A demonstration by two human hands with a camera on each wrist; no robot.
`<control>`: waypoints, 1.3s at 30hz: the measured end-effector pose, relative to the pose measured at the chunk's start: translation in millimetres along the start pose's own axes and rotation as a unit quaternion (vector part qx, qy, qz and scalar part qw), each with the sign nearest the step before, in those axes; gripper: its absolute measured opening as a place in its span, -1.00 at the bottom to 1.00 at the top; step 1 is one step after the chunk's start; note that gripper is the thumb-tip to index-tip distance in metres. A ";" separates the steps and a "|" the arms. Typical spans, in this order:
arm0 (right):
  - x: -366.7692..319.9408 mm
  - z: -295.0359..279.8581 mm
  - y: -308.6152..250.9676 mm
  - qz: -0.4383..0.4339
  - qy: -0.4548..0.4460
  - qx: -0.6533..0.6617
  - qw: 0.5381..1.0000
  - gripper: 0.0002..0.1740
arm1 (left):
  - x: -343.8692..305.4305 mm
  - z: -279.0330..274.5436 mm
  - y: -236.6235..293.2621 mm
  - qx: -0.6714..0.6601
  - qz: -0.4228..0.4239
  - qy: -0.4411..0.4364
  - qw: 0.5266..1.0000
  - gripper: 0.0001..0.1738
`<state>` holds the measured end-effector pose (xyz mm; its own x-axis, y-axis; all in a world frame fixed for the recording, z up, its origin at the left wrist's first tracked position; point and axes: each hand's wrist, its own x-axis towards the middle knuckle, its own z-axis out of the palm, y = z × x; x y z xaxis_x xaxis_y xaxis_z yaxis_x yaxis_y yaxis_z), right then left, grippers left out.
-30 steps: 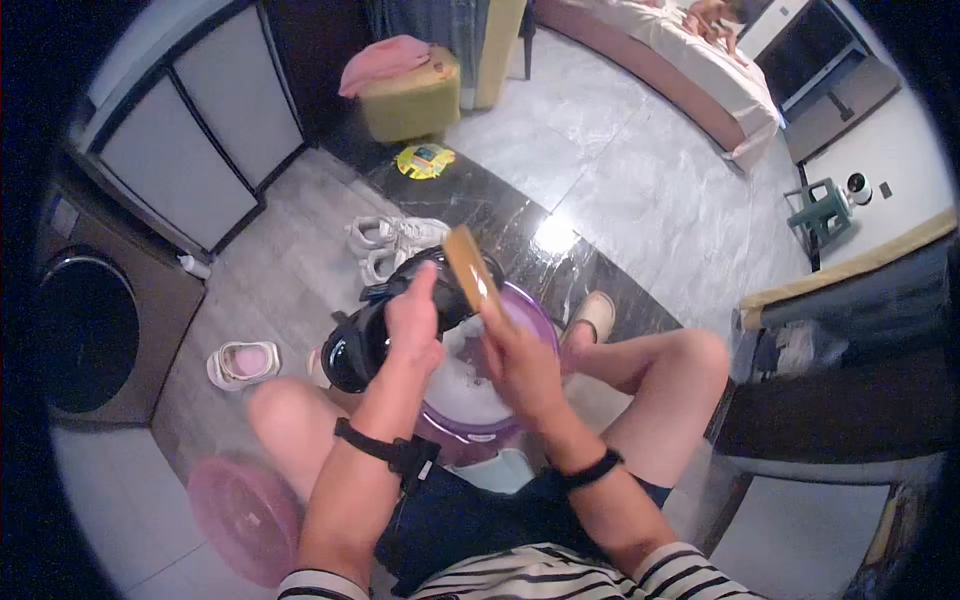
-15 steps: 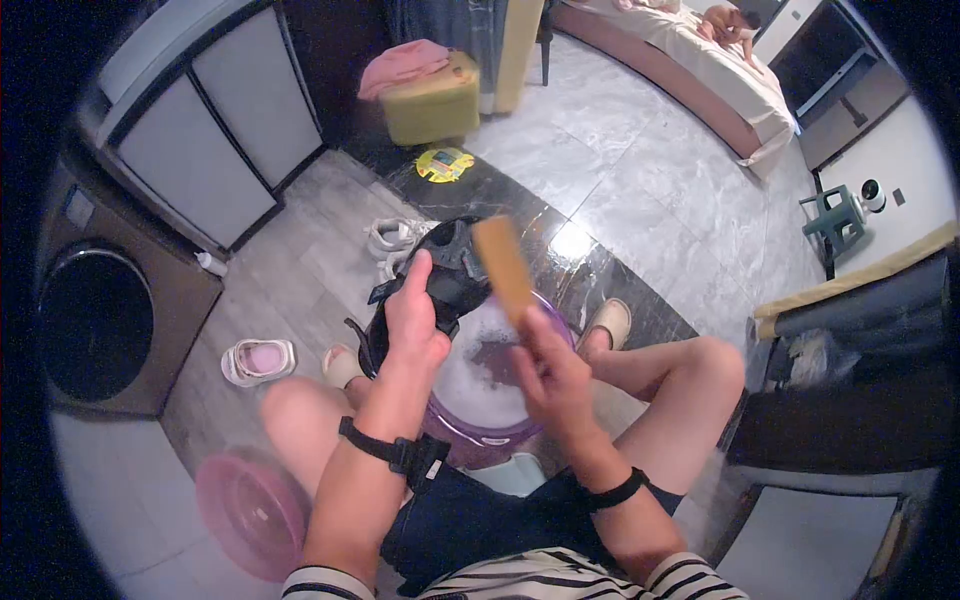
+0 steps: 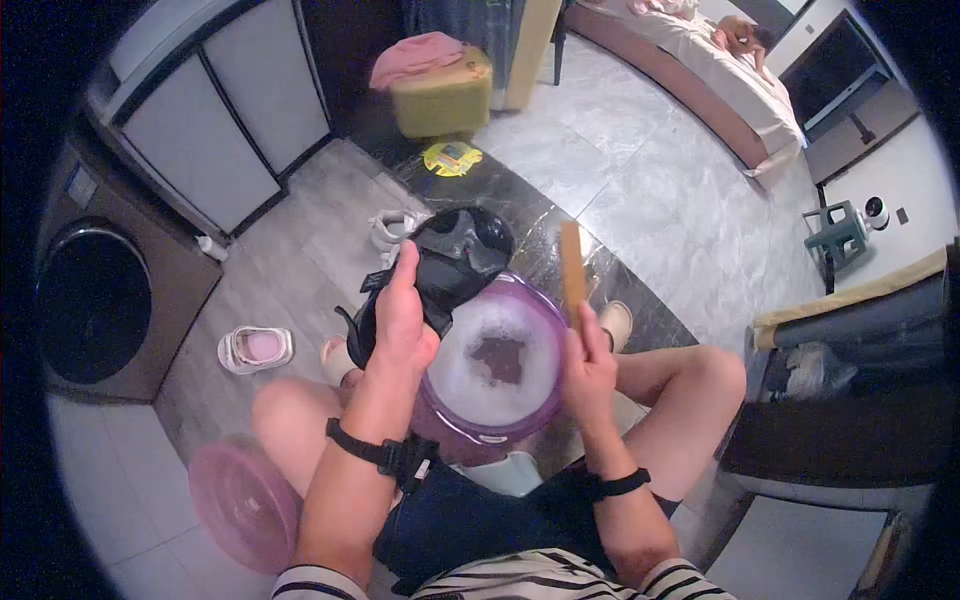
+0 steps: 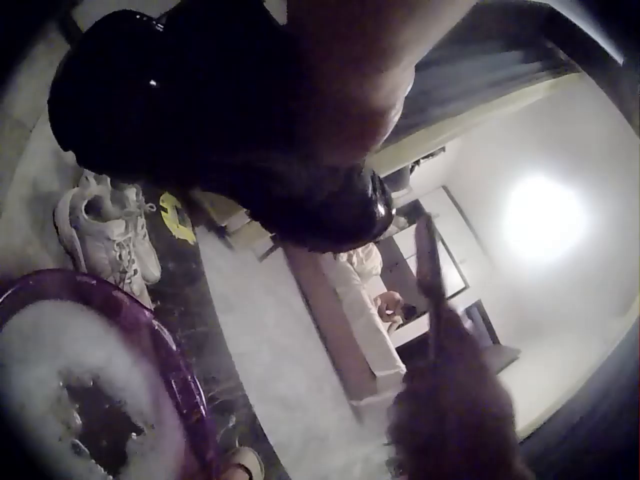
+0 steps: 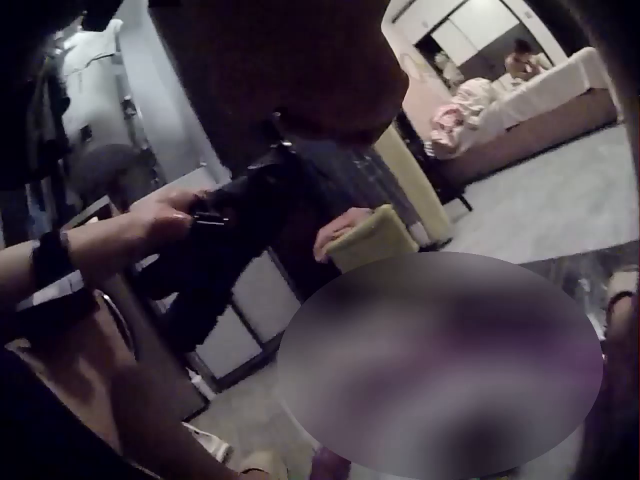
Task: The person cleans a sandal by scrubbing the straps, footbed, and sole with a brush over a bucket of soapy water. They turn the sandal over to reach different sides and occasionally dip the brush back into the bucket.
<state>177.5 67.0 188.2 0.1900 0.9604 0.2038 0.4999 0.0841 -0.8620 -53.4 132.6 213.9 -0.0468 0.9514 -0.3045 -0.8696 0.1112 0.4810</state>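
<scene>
My left hand [image 3: 402,320] holds a black padded item [image 3: 455,262] with loose straps and glossy rounded parts, tilted over the left rim of a purple basin [image 3: 548,405]. Its thumb points up along the near side, and its other fingers are hidden behind the item. My right hand [image 3: 590,375] grips a flat, light-brown wooden stick-like tool [image 3: 573,262] that stands upright at the basin's right side, apart from the black item. Whitish suds [image 3: 455,365] ring a dark patch of water in the basin. In the left wrist view the black item [image 4: 200,110] fills the top.
White sneakers [image 3: 390,232] stand behind the black item. A pink basin [image 3: 240,510] lies at my left knee, with a white sandal [image 3: 256,348] farther forward. A yellow stool [image 3: 440,105] bears pink cloth. Another person [image 3: 742,40] is on the bed at the back.
My right hand with the wooden tool has swung away from the black item to the right. My left hand has shifted slightly left, the black item's far end has turned up, and more suds show.
</scene>
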 end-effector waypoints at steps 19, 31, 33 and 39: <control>-23.1 47.7 -41.1 -0.173 -0.119 0.024 0.977 -0.53 | 1.9 0.9 -10.4 0.006 -0.024 0.003 1.000 -0.54; 25.9 27.0 -42.8 0.017 -0.131 -0.049 0.990 -0.58 | 4.3 -2.3 -36.2 0.003 -0.044 -0.032 0.999 -0.58; 36.2 21.0 -49.3 0.006 -0.109 -0.044 0.993 -0.56 | -7.9 4.5 -37.4 0.005 -0.066 -0.038 0.997 -0.56; 14.0 9.2 -66.4 -0.018 -0.086 0.010 0.996 -0.54 | -0.6 10.3 -27.0 0.043 -0.021 -0.065 0.997 -0.52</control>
<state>139.1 77.3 244.0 0.0229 0.9878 0.1538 0.4875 0.1233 -0.8644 -24.8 132.0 209.6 0.0584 0.9740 -0.2188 -0.8242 0.1707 0.5400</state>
